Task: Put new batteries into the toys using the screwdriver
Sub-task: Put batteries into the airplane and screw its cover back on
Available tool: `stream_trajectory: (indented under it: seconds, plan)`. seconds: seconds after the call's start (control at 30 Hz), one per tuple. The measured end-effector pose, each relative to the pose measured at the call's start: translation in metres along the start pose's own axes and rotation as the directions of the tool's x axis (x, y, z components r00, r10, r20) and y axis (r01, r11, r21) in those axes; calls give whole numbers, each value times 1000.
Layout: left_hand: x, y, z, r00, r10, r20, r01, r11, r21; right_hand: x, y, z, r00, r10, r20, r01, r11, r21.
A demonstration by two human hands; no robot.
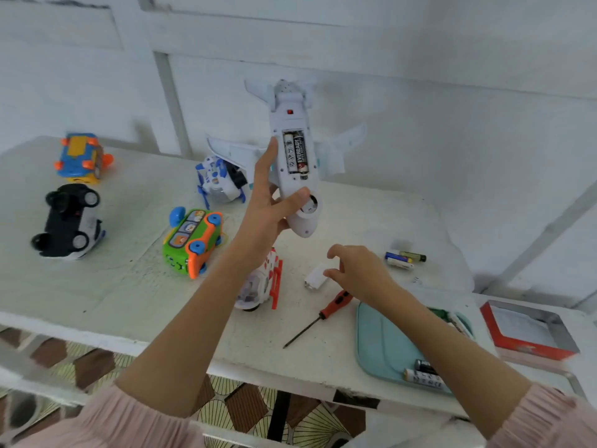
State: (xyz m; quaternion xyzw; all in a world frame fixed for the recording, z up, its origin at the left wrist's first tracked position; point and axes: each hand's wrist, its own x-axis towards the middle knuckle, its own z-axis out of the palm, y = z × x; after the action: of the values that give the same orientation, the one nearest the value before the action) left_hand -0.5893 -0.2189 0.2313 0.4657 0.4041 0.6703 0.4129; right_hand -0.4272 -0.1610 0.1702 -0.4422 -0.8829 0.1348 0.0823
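Here left hand [268,205] grips airplane [295,163] above table edge [97,321].

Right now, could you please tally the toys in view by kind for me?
Airplane toys: 1
Wheeled vehicle toys: 3, orange-blue, black-white, green-orange
Other toys, kind unclear: 2, blue-white, white-red
Total: 6

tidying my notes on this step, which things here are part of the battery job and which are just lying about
In the job:
plane, held in the left hand
cover, under the right hand
screwdriver
batteries on the tray

Lying about:
bus
black car
red box
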Motion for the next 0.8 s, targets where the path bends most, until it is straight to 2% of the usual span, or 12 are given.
stream_trajectory:
  seconds: [0.17,0.27,0.4,0.5,0.63,0.8]
  plan:
    - [-12,7,-14,998,10,-68,-8,1000,21,10,-15,10,995,49,84,-20,945,-327]
    - [-16,10,-18,997,10,-78,-11,1000,-9,18,-21,19,989,98,112,-47,920,-390]
    - [-21,11,-25,997,20,-78,-22,999,-24,28,-24,28,975,143,167,-110,975,-195]
    - [-24,11,-30,996,23,-88,-24,1000,-4,33,-25,31,976,123,178,-123,992,-10]
    - [-25,12,-31,994,30,-102,-32,999,-23,37,-30,33,981,84,174,-115,977,178]
    - [-24,11,-31,994,31,-101,-32,999,-6,33,-31,28,980,109,169,-164,918,360]
